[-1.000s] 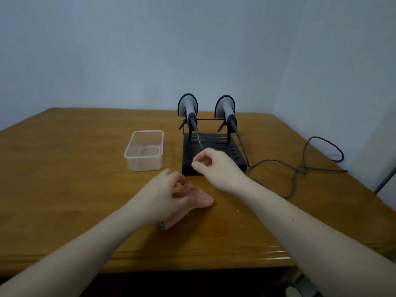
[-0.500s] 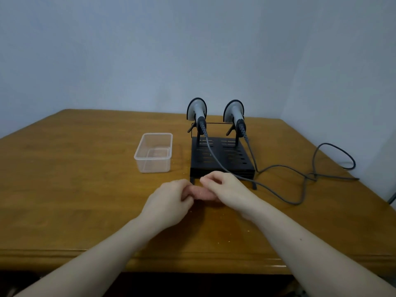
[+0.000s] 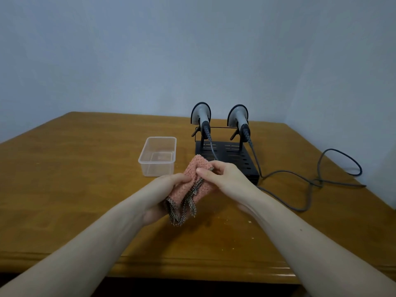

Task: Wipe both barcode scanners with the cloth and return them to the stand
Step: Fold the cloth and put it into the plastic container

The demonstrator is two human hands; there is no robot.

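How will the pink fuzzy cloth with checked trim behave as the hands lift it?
The pink fuzzy cloth probably stays floppy: it folds between both hands and its checked trim dangles. Likely light, held by fingertips. The nubby pile should resist slipping.

A clear plastic container (image 3: 158,156) sits on a wooden table (image 3: 64,172), against a pale blue wall (image 3: 150,50).

This looks like a small, plain room. A wooden desk (image 3: 64,168) sits in a corner of bare blue-grey walls (image 3: 150,50).
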